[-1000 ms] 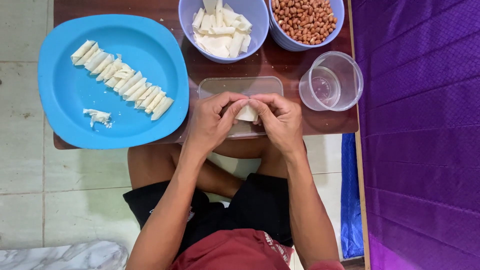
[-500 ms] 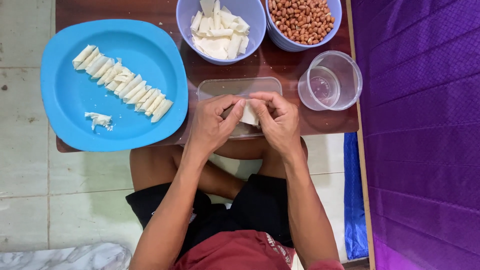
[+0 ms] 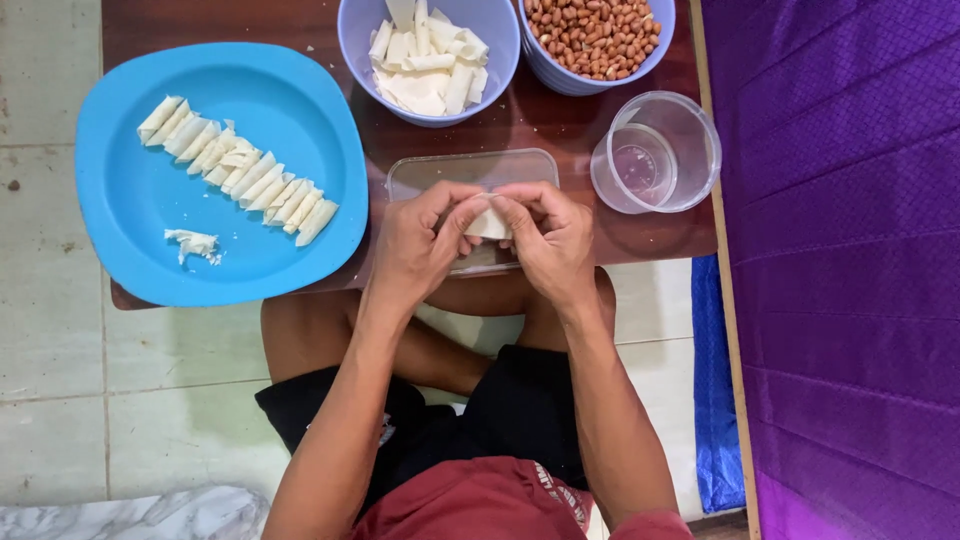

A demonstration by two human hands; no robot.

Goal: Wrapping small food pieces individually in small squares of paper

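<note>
While both thumbs pinch it, left hand (image 3: 415,248) and right hand (image 3: 550,240) grasp one small white pastry wrapper (image 3: 489,224) over the clear lid (image 3: 470,172), near worktop (image 3: 560,135) edge; finished rolls (image 3: 240,178) lined up on blue plate (image 3: 130,250), left.

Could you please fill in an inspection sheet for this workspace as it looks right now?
Surface: dark brown low table, bearing every dish.
Job's things: small white wrapper piece pinched between both hands over a clear rectangular tray; blue plate with a diagonal row of rolled white pieces.
Clutter: a white scrap on the plate; a bowl of white wrapper strips; a bowl of peanuts; a clear round cup.
Grippers: left hand and right hand, fingers closed on the wrapper piece.
Cables: nothing seen.
Surroundings: tiled floor, purple cloth on the right.
</note>
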